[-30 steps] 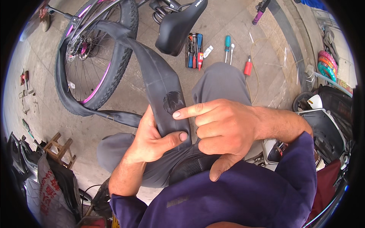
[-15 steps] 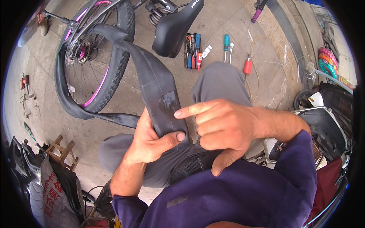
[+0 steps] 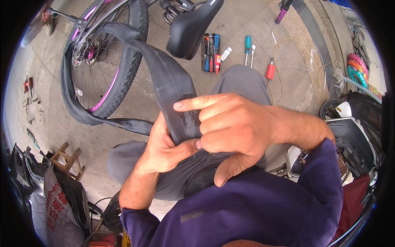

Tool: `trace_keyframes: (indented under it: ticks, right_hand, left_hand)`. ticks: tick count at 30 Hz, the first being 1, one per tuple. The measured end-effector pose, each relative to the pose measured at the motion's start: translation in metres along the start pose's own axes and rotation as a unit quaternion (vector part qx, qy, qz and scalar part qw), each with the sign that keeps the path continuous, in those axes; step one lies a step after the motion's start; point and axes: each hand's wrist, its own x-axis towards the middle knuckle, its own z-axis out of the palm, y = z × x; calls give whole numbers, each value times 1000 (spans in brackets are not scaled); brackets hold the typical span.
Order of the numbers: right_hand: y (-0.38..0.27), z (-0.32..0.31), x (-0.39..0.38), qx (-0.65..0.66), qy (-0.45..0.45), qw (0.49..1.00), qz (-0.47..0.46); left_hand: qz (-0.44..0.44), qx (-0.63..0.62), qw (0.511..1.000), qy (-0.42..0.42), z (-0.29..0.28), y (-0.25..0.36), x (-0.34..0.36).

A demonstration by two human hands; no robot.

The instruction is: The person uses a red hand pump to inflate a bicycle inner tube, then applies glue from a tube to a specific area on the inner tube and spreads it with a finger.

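A flat black inner tube (image 3: 168, 78) runs from the bicycle wheel (image 3: 138, 49) to my hands. My left hand (image 3: 166, 150) grips it from beneath, thumb pressed across its near part. On top of the tube is a dark, shiny, wet-looking patch with pale streaks, partly covered by my right hand. My right hand (image 3: 234, 125) lies over the tube with its index finger stretched out, the tip touching the rubber near the left edge of that patch. Its other fingers are curled and the thumb points down, with nothing seen in them.
A black saddle (image 3: 191, 33) hangs ahead. Beyond my knee lie a tray of tools (image 3: 211, 53), a green-handled screwdriver (image 3: 247, 44) and a red-handled tool (image 3: 270, 71). A small wooden stool (image 3: 68, 161) stands at left; a black-and-white scooter part (image 3: 349, 136) is at right.
My right index finger has moved left across the wet patch, from its right edge toward its left edge. Pale streaks on the patch now show lower down. My left hand keeps its grip.
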Motion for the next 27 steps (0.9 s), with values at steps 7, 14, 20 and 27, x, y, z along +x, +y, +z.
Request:
trace_keyframes:
  ticks: [7,14,20,27]
  right_hand:
    - [-5,3,4,-15,9,1000,-14]
    - [-17,-1,-9,31,-23,999,11]
    - [-6,6,-8,9,22,1000,-2]
    - [-14,5,-5,40,44,998,16]
  left_hand:
    - [11,-2,1000,9,1,0,-5]
    - [16,39,999,6,-4,-2,-9]
    - [11,17,999,31,3,4,-6]
    - [-7,14,1000,19,2,2,-7]
